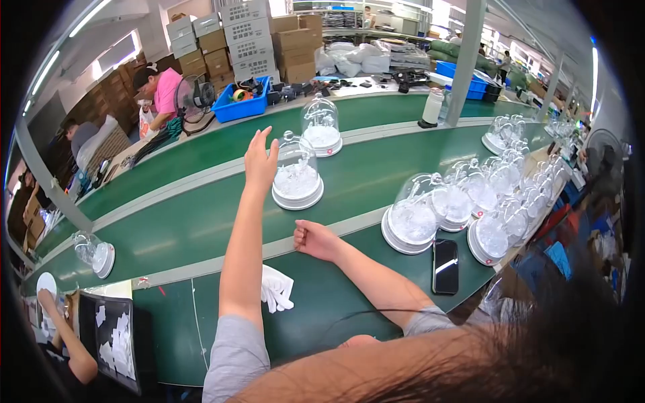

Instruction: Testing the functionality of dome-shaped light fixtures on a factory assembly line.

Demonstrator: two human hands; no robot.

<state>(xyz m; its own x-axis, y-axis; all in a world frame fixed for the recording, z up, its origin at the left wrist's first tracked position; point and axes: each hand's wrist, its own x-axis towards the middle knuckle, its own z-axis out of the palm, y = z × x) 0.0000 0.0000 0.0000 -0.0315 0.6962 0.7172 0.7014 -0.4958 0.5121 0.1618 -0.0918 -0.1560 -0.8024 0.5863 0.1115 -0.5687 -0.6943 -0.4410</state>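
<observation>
My left hand (261, 160) reaches out over the green conveyor belt with its fingers stretched and apart. Just to its right stands a clear dome (297, 171) with a loop on top and a white round base; whether my fingertips touch it I cannot tell. A second dome (322, 127) of the same kind stands a little farther back. My right hand (317, 240) rests at the near rail of the belt, its fingers curled in a loose fist with nothing visible in them. White gloves (275, 289) lie on the green table between my forearms.
Several clear domes (411, 218) crowd the right side, beside a black phone (445, 266). At the left, another dome (103, 258) sits on the belt; a person's hand (47, 300) is near a black tray (84, 322) of white pieces. A blue bin (236, 114) stands beyond the belt.
</observation>
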